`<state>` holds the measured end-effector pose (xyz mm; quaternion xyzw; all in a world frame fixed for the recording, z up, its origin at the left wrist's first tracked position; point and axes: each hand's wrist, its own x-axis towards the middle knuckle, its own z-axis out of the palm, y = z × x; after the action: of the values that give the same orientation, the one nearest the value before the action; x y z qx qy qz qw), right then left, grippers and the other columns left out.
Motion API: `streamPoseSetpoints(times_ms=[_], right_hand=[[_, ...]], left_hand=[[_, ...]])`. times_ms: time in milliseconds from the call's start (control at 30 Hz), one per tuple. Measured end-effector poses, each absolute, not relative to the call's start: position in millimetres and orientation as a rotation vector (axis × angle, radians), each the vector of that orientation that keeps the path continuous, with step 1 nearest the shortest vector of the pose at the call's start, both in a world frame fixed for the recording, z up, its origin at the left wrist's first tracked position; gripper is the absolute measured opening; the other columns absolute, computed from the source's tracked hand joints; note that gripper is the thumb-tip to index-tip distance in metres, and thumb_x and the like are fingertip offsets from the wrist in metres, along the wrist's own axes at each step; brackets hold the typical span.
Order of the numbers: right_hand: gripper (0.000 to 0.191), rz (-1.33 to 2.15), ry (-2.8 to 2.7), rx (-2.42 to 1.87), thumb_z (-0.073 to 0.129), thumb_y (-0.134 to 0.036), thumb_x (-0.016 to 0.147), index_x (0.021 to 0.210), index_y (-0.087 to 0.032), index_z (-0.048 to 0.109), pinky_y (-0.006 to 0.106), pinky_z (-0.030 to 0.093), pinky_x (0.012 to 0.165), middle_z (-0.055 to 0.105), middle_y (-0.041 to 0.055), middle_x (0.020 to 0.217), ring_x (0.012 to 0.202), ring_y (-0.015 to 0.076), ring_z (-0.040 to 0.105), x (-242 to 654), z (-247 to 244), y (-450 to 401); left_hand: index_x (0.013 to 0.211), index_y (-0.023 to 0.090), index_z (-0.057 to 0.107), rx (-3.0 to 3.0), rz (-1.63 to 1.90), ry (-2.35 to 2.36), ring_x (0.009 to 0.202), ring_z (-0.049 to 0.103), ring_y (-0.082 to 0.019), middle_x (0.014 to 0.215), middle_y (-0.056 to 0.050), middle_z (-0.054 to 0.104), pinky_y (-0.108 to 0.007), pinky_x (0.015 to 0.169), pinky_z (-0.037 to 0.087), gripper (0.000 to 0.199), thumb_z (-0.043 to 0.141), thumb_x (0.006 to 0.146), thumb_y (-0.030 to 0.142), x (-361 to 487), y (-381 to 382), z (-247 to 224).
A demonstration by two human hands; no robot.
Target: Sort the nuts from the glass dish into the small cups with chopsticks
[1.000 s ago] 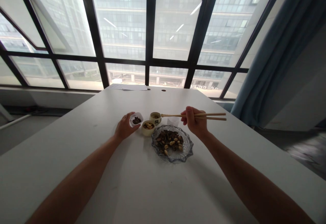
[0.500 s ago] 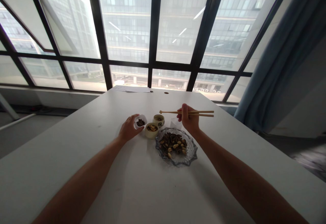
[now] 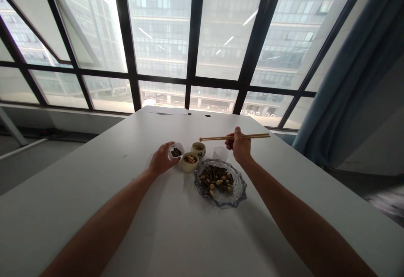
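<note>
My left hand [image 3: 161,159] is closed around a small white cup [image 3: 180,146] with dark seeds inside, tilted toward me. My right hand [image 3: 240,146] grips a pair of wooden chopsticks [image 3: 217,138], held level above the table. At their tips is a small pale piece, too small to name. Between my hands stand two little cream cups, the nearer cup [image 3: 189,167] holding peanuts and the farther cup [image 3: 200,154] holding small contents I cannot make out. A clear plastic cup [image 3: 220,154] stands behind the glass dish [image 3: 235,197], which holds dark seeds and peanuts.
The white table [image 3: 142,226] runs back toward large windows. White papers [image 3: 167,111] lie at its far edge, near a round cable hole [image 3: 207,116]. A blue curtain [image 3: 331,92] hangs at the right.
The chopsticks have turned slightly, their two rear ends now closer together. My right hand has shifted a little right of the clear cup. My left hand still holds the white cup.
</note>
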<state>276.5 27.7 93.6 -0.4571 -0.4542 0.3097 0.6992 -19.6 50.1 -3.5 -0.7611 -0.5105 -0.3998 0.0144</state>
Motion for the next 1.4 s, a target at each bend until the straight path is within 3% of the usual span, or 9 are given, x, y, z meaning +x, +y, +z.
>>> streamPoseSetpoints(times_ms=[133, 300, 400, 533, 733, 967, 1100, 1267, 1400], right_hand=[[0.06, 0.575, -1.438, -1.014, 0.064, -0.074, 0.073, 0.067, -0.015, 0.066, 0.019, 0.044, 0.037, 0.063, 0.0023, 0.05, 0.04, 0.0102, 0.056, 275.1, 90.4, 21.4], [0.065, 0.51, -1.385, -1.04, 0.056, -0.078, 0.077, 0.061, -0.015, 0.064, 0.019, 0.037, 0.033, 0.058, 0.0015, 0.044, 0.033, 0.0088, 0.05, 285.7, 103.4, 5.0], [0.067, 0.644, -1.537, -1.109, 0.058, -0.079, 0.074, 0.055, -0.015, 0.062, 0.018, 0.032, 0.028, 0.055, 0.0017, 0.038, 0.028, 0.0084, 0.045, 301.2, 119.0, -11.7], [0.061, 0.859, -1.899, -1.185, 0.063, -0.072, 0.076, 0.057, -0.014, 0.067, 0.018, 0.037, 0.032, 0.058, 0.0026, 0.04, 0.031, 0.0096, 0.05, 319.0, 133.5, -31.2], [0.05, 0.878, -2.089, -1.192, 0.066, -0.061, 0.08, 0.061, -0.015, 0.07, 0.018, 0.043, 0.036, 0.064, 0.003, 0.046, 0.036, 0.0105, 0.056, 321.7, 131.6, -37.2], [0.056, 0.855, -1.557, -1.133, 0.068, -0.067, 0.076, 0.057, -0.014, 0.064, 0.019, 0.033, 0.028, 0.056, 0.0016, 0.038, 0.028, 0.0091, 0.045, 324.5, 122.9, -18.6], [0.051, 1.077, -1.138, -1.07, 0.07, -0.058, 0.079, 0.054, -0.017, 0.056, 0.018, 0.029, 0.027, 0.047, -0.0018, 0.036, 0.028, 0.007, 0.037, 330.7, 121.7, -6.5], [0.044, 1.249, -1.011, -1.063, 0.065, -0.047, 0.088, 0.058, -0.017, 0.054, 0.017, 0.029, 0.029, 0.045, -0.0032, 0.037, 0.028, 0.0051, 0.033, 336.9, 121.1, -1.4], [0.047, 1.206, -1.043, -1.077, 0.065, -0.051, 0.087, 0.056, -0.016, 0.054, 0.017, 0.029, 0.028, 0.044, -0.003, 0.037, 0.028, 0.0052, 0.034, 335.2, 119.8, -2.4]], left_hand=[[0.129, 0.023, 0.049, -2.374, -1.236, -1.582, 0.116, 0.062, -0.028, 0.126, -0.01, 0.064, -0.042, 0.097, 0.053, 0.06, 0.073, 0.076, 0.039, -19.7, 49.7, -2.4], [0.128, 0.022, 0.05, -2.383, -1.227, -1.575, 0.116, 0.062, -0.028, 0.126, -0.011, 0.064, -0.042, 0.098, 0.053, 0.059, 0.072, 0.076, 0.038, -19.3, 49.4, -1.8], [0.128, 0.022, 0.05, -2.38, -1.221, -1.58, 0.115, 0.063, -0.028, 0.124, -0.011, 0.065, -0.042, 0.096, 0.053, 0.059, 0.073, 0.075, 0.037, -18.7, 48.8, -1.3], [0.128, 0.023, 0.05, -2.375, -1.221, -1.578, 0.113, 0.063, -0.028, 0.124, -0.011, 0.065, -0.042, 0.096, 0.054, 0.059, 0.072, 0.076, 0.039, -19.1, 48.6, -1.2], [0.127, 0.022, 0.05, -2.365, -1.215, -1.55, 0.113, 0.064, -0.028, 0.124, -0.011, 0.066, -0.041, 0.095, 0.054, 0.059, 0.072, 0.075, 0.039, -20.5, 50.8, -3.3], [0.128, 0.024, 0.05, -2.368, -1.205, -1.591, 0.111, 0.065, -0.028, 0.124, -0.01, 0.065, -0.04, 0.091, 0.056, 0.06, 0.072, 0.075, 0.041, -21.0, 50.5, -4.2], [0.129, 0.023, 0.05, -2.362, -1.202, -1.592, 0.11, 0.065, -0.028, 0.124, -0.011, 0.065, -0.04, 0.09, 0.056, 0.061, 0.072, 0.075, 0.041, -20.9, 50.2, -4.1], [0.128, 0.025, 0.05, -2.362, -1.206, -1.59, 0.109, 0.066, -0.028, 0.124, -0.01, 0.066, -0.04, 0.089, 0.057, 0.061, 0.073, 0.074, 0.039, -21.0, 50.8, -4.0], [0.128, 0.025, 0.051, -2.364, -1.203, -1.599, 0.11, 0.066, -0.028, 0.124, -0.01, 0.066, -0.04, 0.089, 0.057, 0.06, 0.073, 0.074, 0.039, -20.9, 51.2, -3.7]])
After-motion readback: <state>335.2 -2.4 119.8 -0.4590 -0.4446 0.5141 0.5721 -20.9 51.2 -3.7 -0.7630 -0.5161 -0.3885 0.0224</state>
